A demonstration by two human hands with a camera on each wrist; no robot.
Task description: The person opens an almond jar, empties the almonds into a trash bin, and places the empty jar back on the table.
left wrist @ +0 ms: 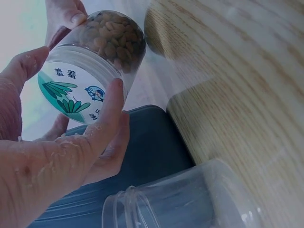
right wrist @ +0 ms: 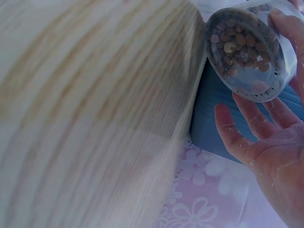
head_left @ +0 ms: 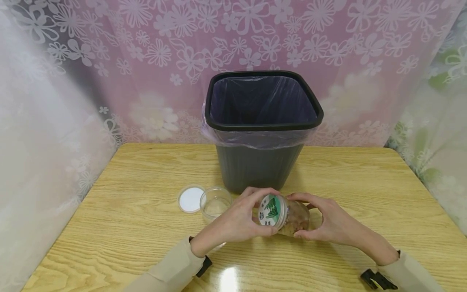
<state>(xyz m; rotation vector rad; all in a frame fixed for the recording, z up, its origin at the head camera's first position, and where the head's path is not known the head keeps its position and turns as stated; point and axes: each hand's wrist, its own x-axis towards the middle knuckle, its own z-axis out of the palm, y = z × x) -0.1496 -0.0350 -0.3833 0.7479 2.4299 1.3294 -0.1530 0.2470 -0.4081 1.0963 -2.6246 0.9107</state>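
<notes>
a flowered curtain (head_left: 233,44) hangs behind the wooden desk (head_left: 146,174). a dark bin (head_left: 257,168) stands on it. before the bin, the left hand (head_left: 242,217) grips the lidded end of a tilted jar of brown bits (head_left: 298,217), the right hand (head_left: 326,221) its base end. left, a clear jar (head_left: 216,207) stands beside a white disc (head_left: 191,199).

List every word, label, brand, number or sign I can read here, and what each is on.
"羞羞", as best I can read it: round lid label on the filled jar, in the left wrist view.
Smaller characters lower on that label, near a finger of the left hand: too small to read.
No text readable on the clear open jar, white-centred disc or bin.
</notes>
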